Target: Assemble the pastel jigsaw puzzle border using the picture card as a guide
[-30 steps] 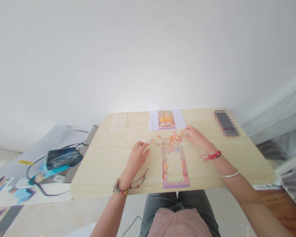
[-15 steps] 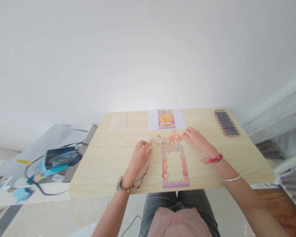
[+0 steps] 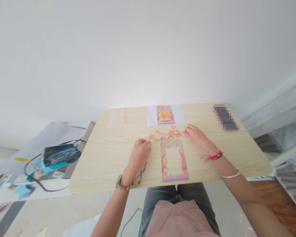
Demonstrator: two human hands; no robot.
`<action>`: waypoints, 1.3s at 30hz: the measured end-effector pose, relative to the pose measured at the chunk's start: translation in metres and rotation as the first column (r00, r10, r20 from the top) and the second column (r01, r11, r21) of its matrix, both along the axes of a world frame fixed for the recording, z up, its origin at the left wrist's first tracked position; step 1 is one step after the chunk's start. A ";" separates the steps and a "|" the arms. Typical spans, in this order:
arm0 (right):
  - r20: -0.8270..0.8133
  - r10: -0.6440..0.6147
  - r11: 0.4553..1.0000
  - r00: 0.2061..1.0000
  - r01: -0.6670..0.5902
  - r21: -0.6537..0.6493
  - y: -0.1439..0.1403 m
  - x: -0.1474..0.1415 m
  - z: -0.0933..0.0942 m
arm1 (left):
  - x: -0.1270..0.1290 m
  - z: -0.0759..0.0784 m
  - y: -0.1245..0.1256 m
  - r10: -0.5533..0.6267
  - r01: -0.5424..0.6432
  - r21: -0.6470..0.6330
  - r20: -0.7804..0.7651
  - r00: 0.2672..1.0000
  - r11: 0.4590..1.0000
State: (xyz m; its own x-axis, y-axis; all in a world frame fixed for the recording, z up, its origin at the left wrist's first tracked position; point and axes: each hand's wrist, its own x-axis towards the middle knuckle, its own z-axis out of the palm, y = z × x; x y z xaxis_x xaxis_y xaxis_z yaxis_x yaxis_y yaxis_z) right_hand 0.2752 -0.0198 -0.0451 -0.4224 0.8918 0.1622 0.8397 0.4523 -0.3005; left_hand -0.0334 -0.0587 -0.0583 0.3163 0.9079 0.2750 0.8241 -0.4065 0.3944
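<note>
A loose heap of small jigsaw puzzle pieces (image 3: 173,134), orange, pink and yellow, lies mid-table. At its right edge is my right hand (image 3: 194,134), thumb and fingertips pinched together on a puzzle piece that is mostly hidden. My left hand (image 3: 138,154) rests on the table just left of the heap, fingers loosely bent and thumb apart, nothing visible in it. Nearer me lies a partly assembled puzzle (image 3: 174,179), a pink and purple border around a bare middle. Behind the heap, a white sheet with a printed picture (image 3: 165,115) shows a yellow-orange figure.
A phone (image 3: 225,118), blurred out, lies at the table's back right. At the back left is a translucent sheet (image 3: 116,118). Left of the wooden table (image 3: 101,164), a lower surface holds papers, a dark blue pouch (image 3: 61,154) and a black cord. A wall stands behind.
My left hand has drawn back slightly from the nearest pieces. The right hand stays at the heap's right edge. The whole view has shifted a little.
</note>
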 end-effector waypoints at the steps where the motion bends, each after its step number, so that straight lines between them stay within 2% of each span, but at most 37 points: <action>1: 0.006 -0.001 1.000 1.000 0.001 0.002 -0.002 0.000 0.001 | 0.000 0.000 -0.001 0.002 -0.002 -0.007 0.003 1.000 1.000; 11: -0.068 0.038 0.998 0.997 -0.041 -0.042 -0.012 0.003 0.005 | 0.005 0.002 -0.002 -0.027 0.027 -0.011 0.034 0.999 1.000; 21: -0.065 -0.030 0.999 0.997 0.029 -0.020 -0.016 0.001 -0.003 | 0.005 -0.003 -0.002 -0.030 0.030 -0.010 0.012 0.999 1.000; 30: -0.085 -0.105 0.994 0.991 0.104 -0.022 -0.018 -0.002 -0.002 | 0.005 -0.002 0.000 -0.037 0.037 0.026 0.021 0.999 0.999; 34: -0.119 -0.059 0.998 0.991 0.055 -0.037 -0.009 -0.005 0.003 | 0.006 0.000 -0.001 -0.033 0.032 0.040 0.031 0.999 0.999; 39: -0.130 -0.059 0.997 0.990 0.051 -0.066 0.022 -0.023 0.013 | 0.006 -0.002 0.000 -0.028 0.026 0.056 0.029 0.999 0.998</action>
State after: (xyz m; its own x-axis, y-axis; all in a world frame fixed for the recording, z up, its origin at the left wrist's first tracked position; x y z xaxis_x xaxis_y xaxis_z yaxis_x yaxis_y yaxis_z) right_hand 0.2517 0.0023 -0.0319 -0.3510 0.9231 0.1568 0.8138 0.3836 -0.4366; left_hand -0.0277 -0.0586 -0.0604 0.3315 0.8823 0.3343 0.8008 -0.4504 0.3948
